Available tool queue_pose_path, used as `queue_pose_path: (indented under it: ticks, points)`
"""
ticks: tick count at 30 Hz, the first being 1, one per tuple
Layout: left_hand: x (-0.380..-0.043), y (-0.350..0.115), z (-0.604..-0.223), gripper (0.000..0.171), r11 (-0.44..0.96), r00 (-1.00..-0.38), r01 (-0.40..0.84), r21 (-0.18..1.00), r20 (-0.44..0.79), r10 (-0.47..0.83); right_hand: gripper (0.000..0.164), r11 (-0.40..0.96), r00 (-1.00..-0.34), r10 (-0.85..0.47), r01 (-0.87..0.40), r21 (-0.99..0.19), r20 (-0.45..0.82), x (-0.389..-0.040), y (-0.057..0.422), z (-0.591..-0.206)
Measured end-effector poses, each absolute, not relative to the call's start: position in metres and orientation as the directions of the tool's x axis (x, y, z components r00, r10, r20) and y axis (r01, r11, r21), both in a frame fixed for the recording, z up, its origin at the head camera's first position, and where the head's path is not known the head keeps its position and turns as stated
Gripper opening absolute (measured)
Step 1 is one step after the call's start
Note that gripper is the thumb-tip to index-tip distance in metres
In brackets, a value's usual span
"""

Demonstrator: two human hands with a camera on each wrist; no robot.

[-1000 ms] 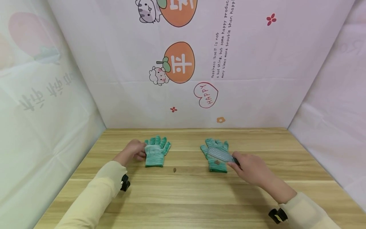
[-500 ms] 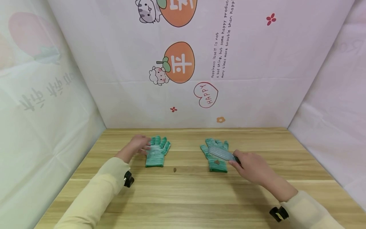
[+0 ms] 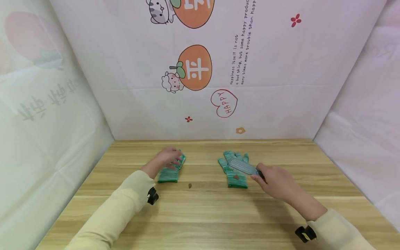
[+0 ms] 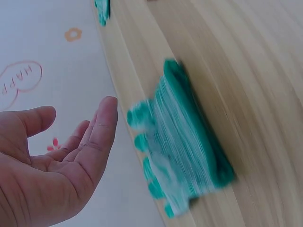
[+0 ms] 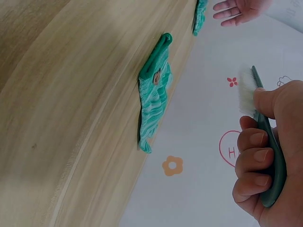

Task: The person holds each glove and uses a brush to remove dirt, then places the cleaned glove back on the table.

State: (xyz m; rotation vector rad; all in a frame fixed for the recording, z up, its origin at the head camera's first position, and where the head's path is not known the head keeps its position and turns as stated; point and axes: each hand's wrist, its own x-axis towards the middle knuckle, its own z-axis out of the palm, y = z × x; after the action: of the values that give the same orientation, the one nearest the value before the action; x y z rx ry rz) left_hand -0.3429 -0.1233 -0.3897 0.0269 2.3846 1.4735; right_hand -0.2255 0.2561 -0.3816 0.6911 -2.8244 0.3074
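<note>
The left hand (image 3: 167, 158), fingers straight, hides much of the left glove (image 3: 165, 174); the right hand (image 3: 275, 182) grips a brush (image 3: 243, 167) above the right glove (image 3: 234, 173).

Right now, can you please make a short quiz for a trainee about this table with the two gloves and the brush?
1. True or false: the right hand grips the brush by its handle.
2. What marks the right glove near its cuff?
3. Is the left hand A) flat on the table beside the left glove, B) open above that glove, or C) holding a brush?

Key: 1 true. 2 a small brown spot. 3 B.
</note>
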Motion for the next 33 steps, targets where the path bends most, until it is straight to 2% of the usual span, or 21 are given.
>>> queue_pose_path:
  ticks: [16,33]
  points:
    - [-0.338,-0.057,-0.393,0.031,0.421,-0.916,-0.166,0.892,-0.298,0.270,0.023,0.880,-0.874,-0.401,-0.451,-0.150,0.273,-0.227,0.268,-0.386]
    - [-0.332,-0.009,-0.401,0.037,0.472,-0.873,-0.133,0.872,-0.328,0.362,0.024,0.900,-0.896,-0.357,-0.405,-0.159,0.263,-0.219,0.284,-0.384]
